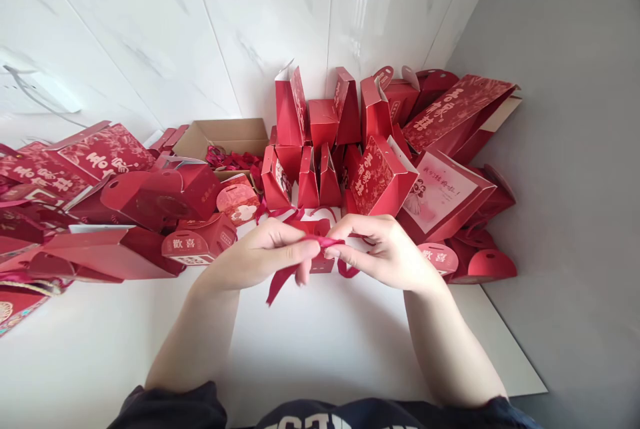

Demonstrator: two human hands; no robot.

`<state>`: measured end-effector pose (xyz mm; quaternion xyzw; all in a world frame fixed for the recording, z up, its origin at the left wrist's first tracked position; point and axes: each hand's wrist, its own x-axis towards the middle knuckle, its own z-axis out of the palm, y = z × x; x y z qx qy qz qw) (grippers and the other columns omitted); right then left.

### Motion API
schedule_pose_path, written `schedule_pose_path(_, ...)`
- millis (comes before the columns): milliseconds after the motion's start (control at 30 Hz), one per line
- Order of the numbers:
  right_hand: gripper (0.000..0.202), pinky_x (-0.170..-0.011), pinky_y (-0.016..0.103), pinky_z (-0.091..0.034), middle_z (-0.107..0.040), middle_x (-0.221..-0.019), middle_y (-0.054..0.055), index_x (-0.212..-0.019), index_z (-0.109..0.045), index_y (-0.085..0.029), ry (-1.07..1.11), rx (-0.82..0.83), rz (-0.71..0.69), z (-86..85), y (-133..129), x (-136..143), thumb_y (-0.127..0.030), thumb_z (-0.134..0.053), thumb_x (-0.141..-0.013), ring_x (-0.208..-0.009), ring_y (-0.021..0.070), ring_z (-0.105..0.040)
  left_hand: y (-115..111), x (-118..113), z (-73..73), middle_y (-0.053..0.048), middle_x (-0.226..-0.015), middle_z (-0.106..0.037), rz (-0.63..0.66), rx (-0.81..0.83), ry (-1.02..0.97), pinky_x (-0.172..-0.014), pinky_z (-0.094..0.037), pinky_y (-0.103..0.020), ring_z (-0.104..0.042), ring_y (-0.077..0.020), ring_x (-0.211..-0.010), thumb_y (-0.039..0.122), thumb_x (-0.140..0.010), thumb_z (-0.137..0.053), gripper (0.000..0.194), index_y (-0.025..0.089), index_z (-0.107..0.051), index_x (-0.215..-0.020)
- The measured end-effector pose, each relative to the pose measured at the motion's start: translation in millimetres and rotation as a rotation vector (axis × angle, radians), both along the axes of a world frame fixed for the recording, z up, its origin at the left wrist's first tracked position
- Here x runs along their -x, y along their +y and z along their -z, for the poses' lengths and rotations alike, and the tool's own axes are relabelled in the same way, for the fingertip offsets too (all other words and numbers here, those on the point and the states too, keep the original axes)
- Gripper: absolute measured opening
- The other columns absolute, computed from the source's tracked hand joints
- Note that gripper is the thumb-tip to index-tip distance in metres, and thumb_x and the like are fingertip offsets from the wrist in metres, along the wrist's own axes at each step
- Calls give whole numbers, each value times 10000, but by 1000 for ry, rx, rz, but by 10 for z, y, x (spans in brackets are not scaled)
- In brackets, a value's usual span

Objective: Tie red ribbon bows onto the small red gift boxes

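A dark red ribbon [281,282] is held between my two hands, in the middle of the head view. My left hand [273,249] pinches it between thumb and fingers, and one loose end hangs down below that hand. With thumb and forefinger, my right hand [380,249] grips the ribbon close to the left fingertips; a loop droops beneath it. Behind and just below the fingers is a small red gift box [321,265], partly hidden by the hands and ribbon. Whether the ribbon is threaded through this box I cannot tell.
Red boxes with gold lettering [383,176] crowd the back right, against the tiled wall. More red boxes [150,192] lie along the left. An open cardboard box [223,136] holds a tangle of red ribbons [233,159]. A grey wall [565,169] bounds the white table [320,336] at right.
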<state>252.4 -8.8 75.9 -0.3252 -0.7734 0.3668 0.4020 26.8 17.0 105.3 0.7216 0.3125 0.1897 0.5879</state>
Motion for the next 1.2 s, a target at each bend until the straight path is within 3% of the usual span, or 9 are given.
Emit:
schedule_pose_path(100,154,-616,245,-445,-670,-769,27,-921,-654,-175,-90,-184,93,21,-21,14,-321,-609,-939,-649,125,-584,14,-58,28,-7,-522,-549,-167,26,-58,-451,-377,-183,-471,-71,-467,471,-912,-569,485,129,-623,-573)
schedule_pose_path(233,283,-525,263,-303,-588,-609,9,-882,-661,-180,-470,-318,206,84,3,87,-334,-462,-1011,-507,112,-459,14,-78,81,-15,-471,-563,-277,87,-215,-362,-267,-176,-405,-46,-376,466,-871,-630,456,118,-663,-579)
schedule_pose_path(400,398,-494,289,-206,-547,-551,17,-695,-591,-168,-654,-376,159,111,-44,236,-298,-404,-1022,-459,112,-387,20,-102,117,-105,-755,-751,-560,58,-383,-480,-479,-206,-687,-163,-616,483,-871,-622,379,135,-772,-856)
schedule_pose_path(567,395,-595,267,-386,-658,-670,46,-767,-675,-174,-454,-227,-28,10,-152,274,-332,-419,-1023,-611,143,-572,-36,-156,148,-84,-866,-770,-652,-250,-270,-644,-556,-271,-729,-207,-782,461,-917,-569,347,186,-776,-958)
schedule_pose_path(700,339,-832,309,-512,-744,-1011,82,-967,-745,-193,-58,-34,-260,-86,-175,137,-347,-448,-1015,-896,182,-676,-62,-197,218,-31,-670,-716,-446,-725,-124,-583,-479,-255,-640,-147,-603,368,-926,-575,282,210,-772,-801)
schedule_pose_path(767,367,-861,340,-540,-712,-1175,98,-1001,-762,-193,142,73,-299,-92,-167,39,-372,-442,-1013,-958,203,-686,-37,-201,266,-10,-562,-641,-290,-803,-94,-529,-416,-252,-556,-121,-514,321,-939,-549,325,196,-730,-699)
schedule_pose_path(900,428,-877,422,-567,-698,-1218,114,-1025,-777,-207,290,145,-80,-41,-112,-74,-457,-430,-1001,-1103,292,-667,22,-179,285,-11,-584,-634,-191,-641,-73,-531,-417,-238,-550,-114,-523,312,-972,-488,351,166,-717,-749)
schedule_pose_path(1033,358,-1008,452,-517,-684,-1258,82,-1126,-742,-235,243,1,144,-22,-53,-30,-405,-452,-1004,-1219,289,-609,26,-147,221,-53,-725,-719,-131,-344,-94,-638,-514,-242,-659,-155,-659,361,-982,-464,378,153,-760,-869)
schedule_pose_path(1200,326,-1012,417,-513,-678,-1267,63,-1163,-711,-238,57,-191,190,-45,-69,28,-298,-426,-1019,-1218,258,-613,26,-124,217,-70,-681,-697,-64,-235,-171,-626,-532,-244,-654,-164,-653,388,-966,-489,397,144,-750,-794)
